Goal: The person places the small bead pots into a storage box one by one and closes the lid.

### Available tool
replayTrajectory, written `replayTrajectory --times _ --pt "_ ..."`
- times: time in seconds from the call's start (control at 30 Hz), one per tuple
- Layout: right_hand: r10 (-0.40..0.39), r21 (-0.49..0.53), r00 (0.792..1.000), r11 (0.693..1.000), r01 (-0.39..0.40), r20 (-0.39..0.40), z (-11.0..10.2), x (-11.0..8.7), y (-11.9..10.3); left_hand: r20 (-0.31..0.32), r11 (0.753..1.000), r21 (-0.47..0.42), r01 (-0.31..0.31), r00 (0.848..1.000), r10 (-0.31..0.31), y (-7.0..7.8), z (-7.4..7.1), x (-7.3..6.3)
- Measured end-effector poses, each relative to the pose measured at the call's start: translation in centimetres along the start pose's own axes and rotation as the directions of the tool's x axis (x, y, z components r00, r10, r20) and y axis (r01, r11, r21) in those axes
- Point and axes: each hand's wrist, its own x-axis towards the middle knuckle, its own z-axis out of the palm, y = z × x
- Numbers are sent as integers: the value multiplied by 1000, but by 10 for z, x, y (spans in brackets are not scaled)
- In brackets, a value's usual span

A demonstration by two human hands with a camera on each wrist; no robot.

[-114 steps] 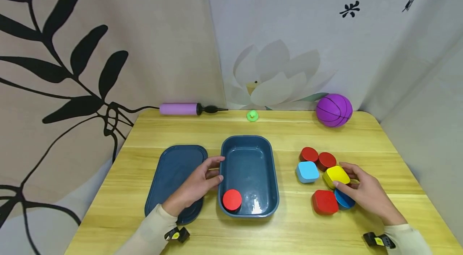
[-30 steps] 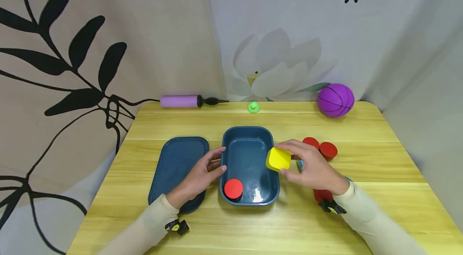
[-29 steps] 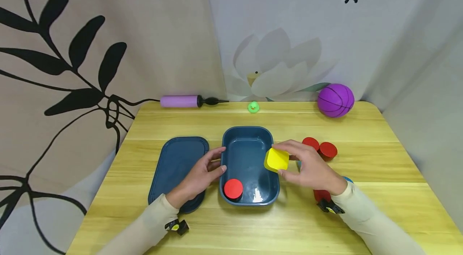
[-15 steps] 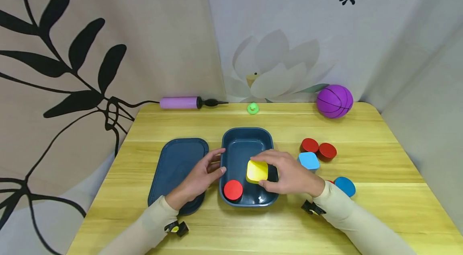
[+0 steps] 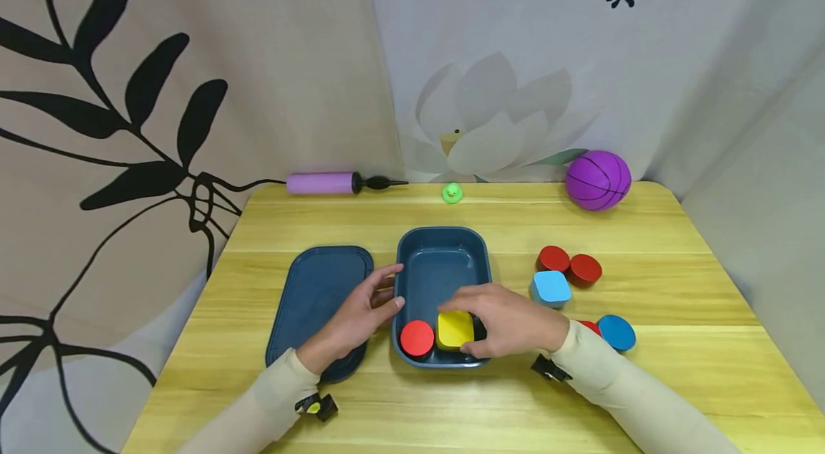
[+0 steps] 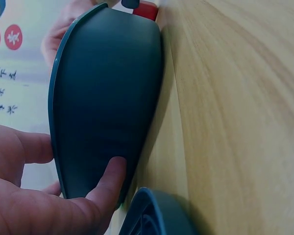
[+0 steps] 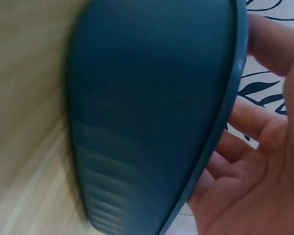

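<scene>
In the head view my right hand [image 5: 509, 320] reaches over the near right side of a dark blue box [image 5: 442, 233] and pinches a yellow rounded-square block [image 5: 455, 329] inside it. A red round block [image 5: 417, 339] sits just left of the yellow one, in the box's near left corner. My left hand [image 5: 362, 311] rests against the box's left side. The left wrist view shows its thumb [image 6: 110, 178] straight against the outer wall and a finger at the rim. In the right wrist view the box wall hides the yellow block, and the fingers of my right hand [image 7: 257, 132] hang over the rim.
A dark blue lid [image 5: 325, 271] lies left of the box. To the right are two red round blocks [image 5: 553, 259], a light blue block [image 5: 551, 288], a blue round block [image 5: 616, 332] and a partly hidden red block [image 5: 589, 326]. Along the back lie a purple pump [image 5: 320, 182], green duck [image 5: 452, 192] and purple ball [image 5: 598, 180].
My right hand has picked the yellow block off the table at right, carried it left over the rim and lowered it into the box beside the red round block. My left hand stays at the box.
</scene>
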Motion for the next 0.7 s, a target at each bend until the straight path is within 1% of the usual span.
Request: replayTrajectory --times 0.17,0.3,0.4,0.6,0.7 --pt "25 -42 997 999 -22 72 2 5 -4 10 1000 -22 -3 1000 3 0 -1 -1" --pt "39 -71 994 997 -32 98 4 7 -4 21 999 -33 -2 1000 3 -1 0 1" --pt "36 -71 994 997 -29 100 5 8 -3 20 1000 -29 1 1000 -1 -3 0 0" --pt "21 -14 995 1000 -20 96 3 8 -3 18 1000 -28 3 1000 -2 -3 -1 0" --pt "3 16 997 1000 -5 72 1 7 -3 11 1000 -17 4 1000 -4 -2 -1 0"
